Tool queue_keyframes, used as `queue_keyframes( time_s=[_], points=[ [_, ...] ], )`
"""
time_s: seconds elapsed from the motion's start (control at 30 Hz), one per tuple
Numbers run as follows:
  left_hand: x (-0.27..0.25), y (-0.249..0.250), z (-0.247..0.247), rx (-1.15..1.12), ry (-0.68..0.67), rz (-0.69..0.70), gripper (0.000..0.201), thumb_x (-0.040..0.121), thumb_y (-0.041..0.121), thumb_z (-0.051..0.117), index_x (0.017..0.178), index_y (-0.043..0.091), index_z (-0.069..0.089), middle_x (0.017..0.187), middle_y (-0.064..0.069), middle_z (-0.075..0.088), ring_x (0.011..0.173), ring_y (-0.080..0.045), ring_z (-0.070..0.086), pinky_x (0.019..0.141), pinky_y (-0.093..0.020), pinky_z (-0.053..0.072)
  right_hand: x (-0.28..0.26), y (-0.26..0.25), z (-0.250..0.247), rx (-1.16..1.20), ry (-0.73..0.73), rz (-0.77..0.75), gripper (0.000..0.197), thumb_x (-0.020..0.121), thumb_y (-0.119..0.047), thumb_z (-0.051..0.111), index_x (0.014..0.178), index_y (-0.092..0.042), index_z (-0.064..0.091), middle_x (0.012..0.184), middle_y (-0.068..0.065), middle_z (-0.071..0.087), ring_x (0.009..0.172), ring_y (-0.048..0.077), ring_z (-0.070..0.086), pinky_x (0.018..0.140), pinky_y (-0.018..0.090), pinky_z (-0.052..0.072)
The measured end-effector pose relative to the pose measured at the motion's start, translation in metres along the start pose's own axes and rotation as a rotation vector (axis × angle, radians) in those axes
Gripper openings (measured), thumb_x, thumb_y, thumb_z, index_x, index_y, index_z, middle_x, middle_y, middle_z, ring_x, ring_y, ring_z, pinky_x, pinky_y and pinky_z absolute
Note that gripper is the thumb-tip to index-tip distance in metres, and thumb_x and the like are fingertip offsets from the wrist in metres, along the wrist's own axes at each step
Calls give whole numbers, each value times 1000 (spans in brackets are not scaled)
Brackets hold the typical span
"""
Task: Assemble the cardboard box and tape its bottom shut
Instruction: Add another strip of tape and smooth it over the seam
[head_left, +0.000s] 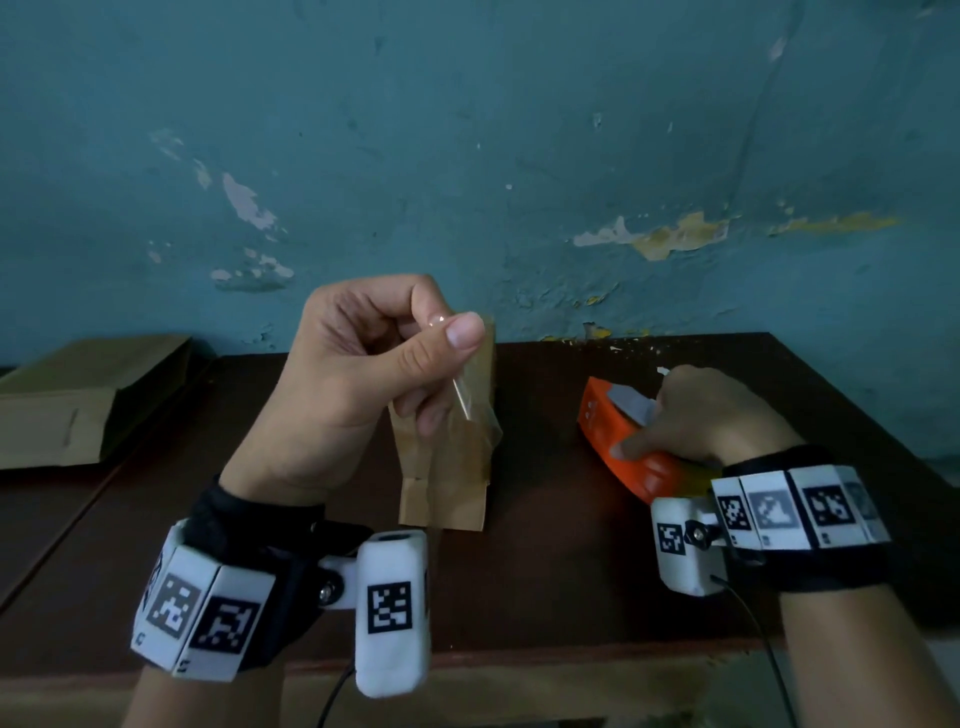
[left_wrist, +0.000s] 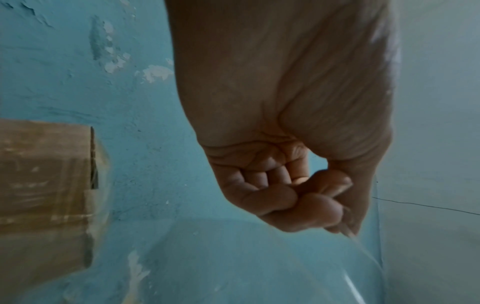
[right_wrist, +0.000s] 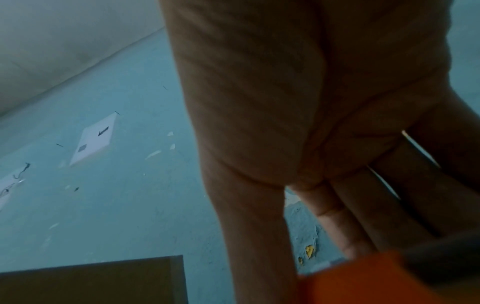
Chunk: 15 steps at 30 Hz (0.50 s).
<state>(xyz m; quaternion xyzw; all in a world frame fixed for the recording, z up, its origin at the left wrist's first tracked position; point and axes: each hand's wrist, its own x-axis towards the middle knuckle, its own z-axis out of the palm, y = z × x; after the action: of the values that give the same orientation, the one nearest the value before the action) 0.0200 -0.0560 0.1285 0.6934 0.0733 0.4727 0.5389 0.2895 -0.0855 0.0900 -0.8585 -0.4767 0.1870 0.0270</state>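
- Taping step: your left hand (head_left: 358, 364) pinches a clear tape strip (head_left: 470, 400) above the small cardboard box (head_left: 447, 483) standing mid-desk (head_left: 545, 571).
- Your right hand (head_left: 696, 415) holds the orange tape dispenser (head_left: 623, 441) on the desk.
- Next, you should press the strip along the seam.

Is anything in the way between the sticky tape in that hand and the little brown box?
Nothing visible is. The left hand pinches the clear tape strip right above and in front of the cardboard box, with only air between them. The right hand and the orange tape dispenser lie off to the right.
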Motion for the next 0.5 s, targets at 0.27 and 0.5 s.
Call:
queue_keyframes(
  time_s=[0.27, 0.5],
  points=[
    [-1, 1, -2, -14, 26, 4, 31, 85, 27, 75, 64, 15, 55, 46, 10, 41, 36, -14, 34, 42, -18, 37, -19, -10, -13, 92, 366, -102, 42, 86, -57, 72, 78, -15, 70, 76, 4, 69, 73, 19, 64, 64, 33, 51],
    [-1, 0, -2, -17, 19, 0, 30, 85, 26, 75, 64, 15, 56, 45, 10, 41, 36, -14, 35, 42, -18, 37, -35, -38, -1, 807, 107, -797, 10, 89, -13, 76, 97, -8, 74, 95, 8, 78, 93, 24, 74, 90, 45, 58]
  ],
)
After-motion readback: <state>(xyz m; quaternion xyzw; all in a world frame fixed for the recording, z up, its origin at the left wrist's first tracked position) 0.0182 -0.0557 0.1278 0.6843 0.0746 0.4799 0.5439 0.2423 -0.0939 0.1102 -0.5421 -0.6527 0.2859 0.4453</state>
